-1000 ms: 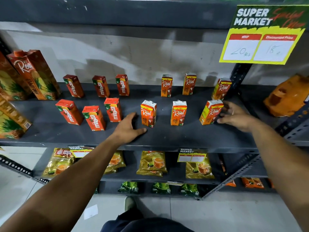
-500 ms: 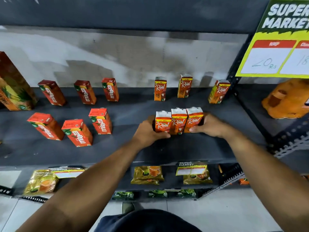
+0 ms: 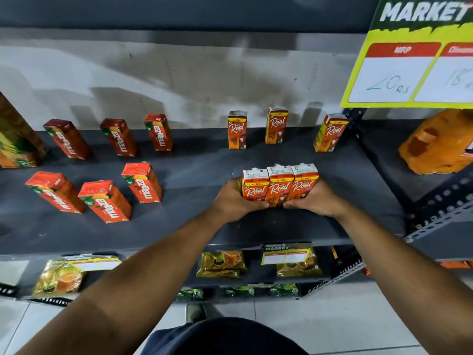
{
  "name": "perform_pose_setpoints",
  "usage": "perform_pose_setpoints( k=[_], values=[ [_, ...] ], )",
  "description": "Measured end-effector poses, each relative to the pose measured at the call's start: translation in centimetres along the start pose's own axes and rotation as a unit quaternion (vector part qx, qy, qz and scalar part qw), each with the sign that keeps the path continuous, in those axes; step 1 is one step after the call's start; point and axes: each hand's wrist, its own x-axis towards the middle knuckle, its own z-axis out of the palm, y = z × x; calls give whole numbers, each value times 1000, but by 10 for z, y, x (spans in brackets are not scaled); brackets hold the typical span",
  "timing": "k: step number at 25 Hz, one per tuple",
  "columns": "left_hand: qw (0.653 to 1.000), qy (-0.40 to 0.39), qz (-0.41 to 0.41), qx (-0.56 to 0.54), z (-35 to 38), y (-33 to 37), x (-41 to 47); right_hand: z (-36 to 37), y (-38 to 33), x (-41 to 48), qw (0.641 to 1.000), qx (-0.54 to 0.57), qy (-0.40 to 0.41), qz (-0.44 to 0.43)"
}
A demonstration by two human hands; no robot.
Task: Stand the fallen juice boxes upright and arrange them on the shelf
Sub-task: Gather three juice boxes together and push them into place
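Three small orange Real juice boxes [image 3: 279,185] stand upright and pressed side by side at the front of the dark grey shelf [image 3: 194,226]. My left hand [image 3: 234,201] cups the left box and my right hand [image 3: 312,199] cups the right one, squeezing the row between them. Three more Real boxes [image 3: 237,130] stand apart along the back of the shelf. To the left, several red Maaza boxes [image 3: 143,183] stand upright in two rows.
A tall pineapple juice carton [image 3: 15,139] stands at the far left. An orange pack [image 3: 437,144] lies on the neighbouring shelf to the right. A yellow price sign [image 3: 409,73] hangs at the upper right. Snack packets [image 3: 221,262] fill the lower shelf.
The three front Real boxes stood apart a second ago. Both hands have pushed them together into one tight row and now hold it from both sides. The view has moved closer.
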Motion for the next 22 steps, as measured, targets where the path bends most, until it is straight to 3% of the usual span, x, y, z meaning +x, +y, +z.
perform_pose_setpoints(
  k=[6,22],
  values=[
    [999,-19,5,49,49,12,-17,-21,30,-49,996,-35,80,24],
    [997,24,-10,70,64,12,-37,-23,31,-69,995,-72,64,40]
  ],
)
